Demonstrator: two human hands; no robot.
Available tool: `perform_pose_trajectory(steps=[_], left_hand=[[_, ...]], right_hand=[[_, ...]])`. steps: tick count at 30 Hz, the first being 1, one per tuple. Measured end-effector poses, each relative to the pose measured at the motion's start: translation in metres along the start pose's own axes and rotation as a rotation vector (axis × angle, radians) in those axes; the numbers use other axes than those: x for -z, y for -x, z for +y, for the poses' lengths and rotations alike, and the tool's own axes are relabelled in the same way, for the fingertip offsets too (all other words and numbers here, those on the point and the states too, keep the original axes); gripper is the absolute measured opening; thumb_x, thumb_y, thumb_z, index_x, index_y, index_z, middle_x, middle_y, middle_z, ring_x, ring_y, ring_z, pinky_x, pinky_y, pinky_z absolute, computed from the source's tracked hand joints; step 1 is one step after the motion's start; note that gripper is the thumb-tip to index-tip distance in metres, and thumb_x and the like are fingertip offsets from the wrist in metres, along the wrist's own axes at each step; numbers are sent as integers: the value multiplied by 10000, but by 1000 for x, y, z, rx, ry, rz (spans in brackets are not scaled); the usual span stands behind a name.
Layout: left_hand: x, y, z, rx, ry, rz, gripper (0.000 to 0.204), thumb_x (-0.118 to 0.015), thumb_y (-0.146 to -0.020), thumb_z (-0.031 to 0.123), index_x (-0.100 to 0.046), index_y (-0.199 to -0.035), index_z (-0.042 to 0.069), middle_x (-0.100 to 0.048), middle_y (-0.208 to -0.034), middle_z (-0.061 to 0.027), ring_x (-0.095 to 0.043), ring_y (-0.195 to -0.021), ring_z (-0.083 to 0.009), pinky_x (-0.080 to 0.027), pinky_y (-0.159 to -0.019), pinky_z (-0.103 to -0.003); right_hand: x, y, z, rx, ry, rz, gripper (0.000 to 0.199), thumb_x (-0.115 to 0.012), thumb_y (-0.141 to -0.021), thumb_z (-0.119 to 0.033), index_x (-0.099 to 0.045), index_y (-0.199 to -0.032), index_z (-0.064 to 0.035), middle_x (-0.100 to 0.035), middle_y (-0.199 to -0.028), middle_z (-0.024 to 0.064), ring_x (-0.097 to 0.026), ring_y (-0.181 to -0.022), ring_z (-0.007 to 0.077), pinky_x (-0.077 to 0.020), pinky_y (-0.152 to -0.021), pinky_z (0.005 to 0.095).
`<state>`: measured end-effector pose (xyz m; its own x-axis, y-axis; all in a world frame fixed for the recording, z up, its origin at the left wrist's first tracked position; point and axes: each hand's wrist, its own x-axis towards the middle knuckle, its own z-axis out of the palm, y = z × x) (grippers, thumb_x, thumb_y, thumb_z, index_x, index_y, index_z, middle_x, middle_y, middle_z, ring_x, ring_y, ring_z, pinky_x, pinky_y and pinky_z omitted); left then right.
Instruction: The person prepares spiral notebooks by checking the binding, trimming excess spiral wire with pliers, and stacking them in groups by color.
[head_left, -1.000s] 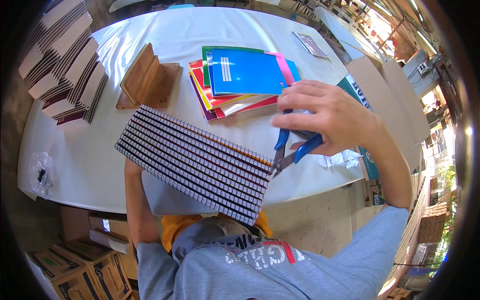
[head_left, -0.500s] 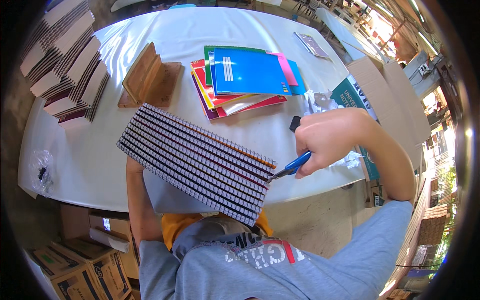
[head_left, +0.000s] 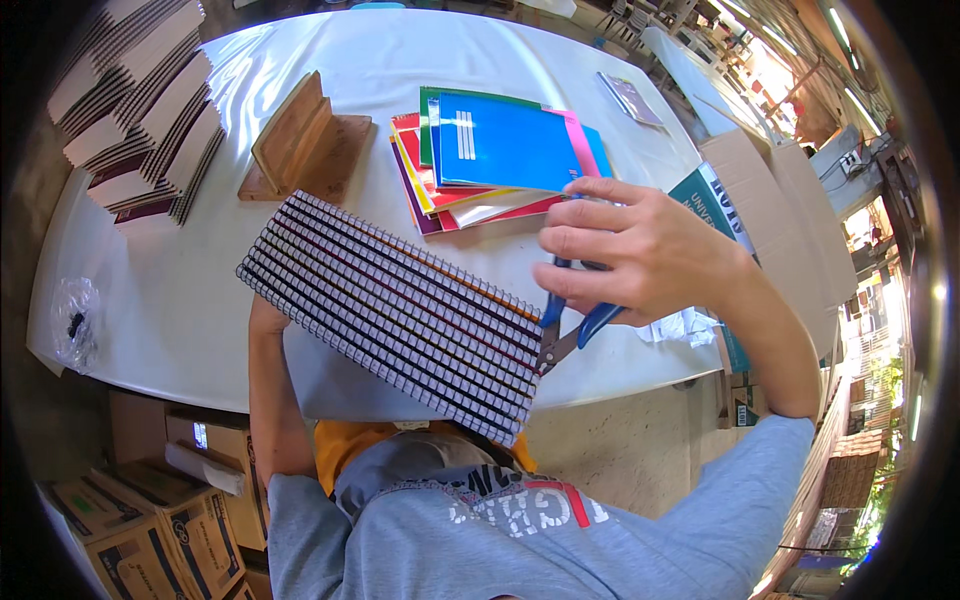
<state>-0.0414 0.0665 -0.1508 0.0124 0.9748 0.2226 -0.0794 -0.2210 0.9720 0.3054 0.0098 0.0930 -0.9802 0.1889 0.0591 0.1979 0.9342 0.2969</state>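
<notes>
A thick stack of spiral-bound notebooks (head_left: pixel 390 315) slants across my front, coil edges up. My left hand (head_left: pixel 267 316) supports it at its left end; the fingers are hidden under the stack. In my right hand (head_left: pixel 650 245) is a pair of blue-handled cutting pliers (head_left: pixel 598 324). Its handles are spread, with my fingers extended around the far one. The jaws point down at the right end of the stack, close to the coil ends; I cannot tell whether they touch a wire.
Colourful notebooks (head_left: pixel 510 140) lie piled beyond the stack. A wooden stand (head_left: pixel 305 150) is at the left, near tall piles of spiral notebooks (head_left: pixel 150 120). An open cardboard box (head_left: pixel 790 210) is at the right. Clear plastic (head_left: pixel 75 325) lies at the table's left edge.
My right hand has turned and its fingers have loosened, spreading the pliers' handles. The jaws now stand open at the stack's right end. The left hand keeps its hold.
</notes>
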Motion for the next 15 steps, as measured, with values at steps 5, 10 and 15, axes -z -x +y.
perform_pose_trajectory(steps=[5,10,15], left_hand=[[12,2,-15,61,103,-22,445,-616,-808,96,-478,-1223,16,-534,-1168,-60,-492,-1051,-162,-404,-928,-307],[20,2,-25,-95,-191,-103,476,-629,-794,94,-466,-1233,13,-524,-1189,-63,-483,-1074,-169,-393,-941,-317],[18,-4,-32,-80,-202,-100,490,-641,-784,95,-467,-1235,14,-527,-1191,-66,-484,-1077,-167,-394,-942,-313]], right_hand=[[38,-29,-11,-441,-381,-829,255,-684,-611,-278,-617,-680,-42,-596,-715,111,-597,-789,253,-476,-702,367],[42,-22,-13,-435,-239,-818,307,-685,-637,-277,-647,-868,-79,-611,-850,87,-584,-799,233,-481,-668,362],[5,-5,-13,-51,-18,63,301,-663,-601,-236,-590,-844,-74,-573,-867,43,-565,-891,195,-442,-823,353]])
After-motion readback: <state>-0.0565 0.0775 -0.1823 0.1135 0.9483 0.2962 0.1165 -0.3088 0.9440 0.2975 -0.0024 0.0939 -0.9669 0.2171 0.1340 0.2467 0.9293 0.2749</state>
